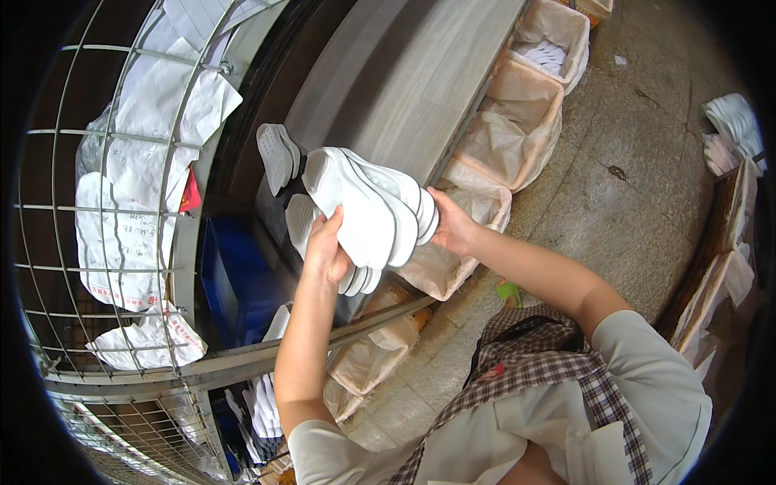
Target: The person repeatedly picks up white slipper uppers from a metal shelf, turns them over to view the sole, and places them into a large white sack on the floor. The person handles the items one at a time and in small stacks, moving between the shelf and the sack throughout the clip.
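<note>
- Head view: the person in front of me has both hands on a fanned stack of white shoe soles (368, 218), held up over the near end of the grey desk (396, 89).
- The left hand (326, 252) is clamped on the stack's left edge, thumb across the front face, its other fingers mostly hidden behind.
- The right hand (454, 226) is closed on the opposite edge, where several dark-rimmed layers spread apart.
- To my eye, this hold wants an even squeeze from both sides: too loose and the inner layers could slip out, too hard and the edges might bend.
- Squaring the fanned ends between the palms would, I reckon, make the stack easier to manage.
- Mind the loose soles (277, 158) just left of the stack, close enough to be knocked; what they rest on I can't make out.
- Bins line the desk's right side. The far bin (578, 40) holds a heap of white pieces (543, 56).
- The middle bin (529, 89) shows crumpled pale liner; the near bin (440, 279) is lined too, its inside partly covered by the stack and right hand.
- Another lined bin (372, 356) sits below the metal rail (356, 327).
- A blue container (230, 267) stands left of the left forearm; I can't tell what it holds.
</note>
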`<action>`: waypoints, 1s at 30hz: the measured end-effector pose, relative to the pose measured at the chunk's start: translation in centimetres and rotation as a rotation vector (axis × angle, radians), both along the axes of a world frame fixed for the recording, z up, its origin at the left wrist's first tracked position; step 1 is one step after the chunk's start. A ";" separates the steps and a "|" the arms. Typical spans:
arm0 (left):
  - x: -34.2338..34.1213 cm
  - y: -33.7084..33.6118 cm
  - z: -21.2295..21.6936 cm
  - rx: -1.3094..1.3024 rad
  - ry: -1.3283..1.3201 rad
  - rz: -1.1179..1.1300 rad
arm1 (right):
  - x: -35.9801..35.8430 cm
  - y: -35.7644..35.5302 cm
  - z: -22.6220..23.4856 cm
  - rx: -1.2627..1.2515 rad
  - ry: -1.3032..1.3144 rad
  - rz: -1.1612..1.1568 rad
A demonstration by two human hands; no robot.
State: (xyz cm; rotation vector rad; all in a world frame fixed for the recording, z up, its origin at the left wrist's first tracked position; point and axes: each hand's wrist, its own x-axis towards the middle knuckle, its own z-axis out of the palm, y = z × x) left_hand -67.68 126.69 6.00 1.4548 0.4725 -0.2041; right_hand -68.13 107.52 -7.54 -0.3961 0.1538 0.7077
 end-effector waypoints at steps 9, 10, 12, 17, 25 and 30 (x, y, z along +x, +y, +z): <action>1.1 0.9 2.0 -0.237 -0.076 0.153 | 1.9 -4.2 1.0 -0.085 -0.251 0.351; 1.3 0.9 2.3 -0.260 -0.076 0.142 | 1.4 -4.0 0.8 -0.035 -0.249 0.362; 1.4 0.4 2.3 -0.263 -0.121 0.047 | 0.6 -3.6 0.2 -0.025 -0.212 0.356; 1.3 -1.4 0.5 -0.093 0.043 0.001 | 0.2 -2.8 -1.3 0.057 -0.149 0.254; -1.7 -1.8 0.0 -0.361 -0.055 -0.033 | -2.8 -2.6 -0.1 -0.183 -0.214 0.088; -4.2 -3.8 -0.8 -0.418 0.187 0.033 | -1.5 -5.1 -0.4 -0.051 -0.283 0.199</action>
